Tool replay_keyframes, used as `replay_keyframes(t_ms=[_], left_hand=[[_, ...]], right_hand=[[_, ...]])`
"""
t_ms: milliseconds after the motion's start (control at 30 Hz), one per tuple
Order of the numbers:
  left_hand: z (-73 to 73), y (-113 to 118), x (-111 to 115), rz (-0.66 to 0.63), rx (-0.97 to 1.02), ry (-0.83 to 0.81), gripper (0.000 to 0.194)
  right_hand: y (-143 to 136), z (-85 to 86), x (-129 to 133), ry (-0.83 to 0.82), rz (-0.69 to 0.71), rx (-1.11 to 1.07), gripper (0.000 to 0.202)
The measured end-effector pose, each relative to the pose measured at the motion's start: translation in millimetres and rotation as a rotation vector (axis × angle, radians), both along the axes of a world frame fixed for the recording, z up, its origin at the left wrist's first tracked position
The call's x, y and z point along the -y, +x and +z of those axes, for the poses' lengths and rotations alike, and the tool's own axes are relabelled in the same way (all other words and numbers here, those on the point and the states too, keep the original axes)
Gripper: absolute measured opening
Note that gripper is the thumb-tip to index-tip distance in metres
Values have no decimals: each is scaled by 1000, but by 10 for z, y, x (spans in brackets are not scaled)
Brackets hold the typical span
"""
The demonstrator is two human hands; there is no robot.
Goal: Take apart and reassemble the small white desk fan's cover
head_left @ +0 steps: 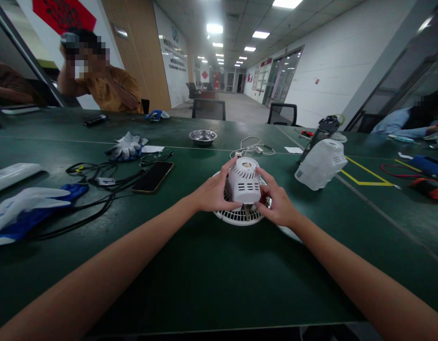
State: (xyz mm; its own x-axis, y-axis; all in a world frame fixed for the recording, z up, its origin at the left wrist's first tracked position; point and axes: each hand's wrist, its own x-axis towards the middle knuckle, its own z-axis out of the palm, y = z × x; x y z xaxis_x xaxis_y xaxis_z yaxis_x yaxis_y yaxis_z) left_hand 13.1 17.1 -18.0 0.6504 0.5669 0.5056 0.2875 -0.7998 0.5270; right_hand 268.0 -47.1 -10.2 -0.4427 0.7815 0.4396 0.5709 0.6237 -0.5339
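Observation:
A white slotted motor housing (244,182) of a small fan stands over a round white fan grille (236,217) on the green table. My left hand (217,190) grips the housing's left side, thumb along its lower front edge. On the other side, my right hand (278,201) holds it with fingers and thumb around the lower right. Between the housing and the grille a dark gap shows; what is inside cannot be made out. Behind the housing lies a white cable (256,148). Part of a white rounded piece (290,233) shows under my right wrist.
To the left lie a phone (153,177), black cables (108,189) and work gloves (126,146). A metal bowl (203,137) sits farther back. At right stand a translucent white plastic cover (322,163) and a dark bottle (316,137). A person (112,87) sits across the table.

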Motion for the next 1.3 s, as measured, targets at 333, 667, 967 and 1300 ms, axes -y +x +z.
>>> replay_keyframes(t_ms=[333,667,967,1300], left_hand=[[28,51,65,83,-14,116,112],[73,21,59,54,-48,100,106],[88,49,101,69,-62,88,109],[-19,81,62,175,-12,151,104]], right_hand=[[-51,83,-11,-73,1,-3,98],[27,99,-31,-193,89,-45,91],[56,117,-32,-216,131,-113,82],[-116,42,-8,177,-240,48,83]])
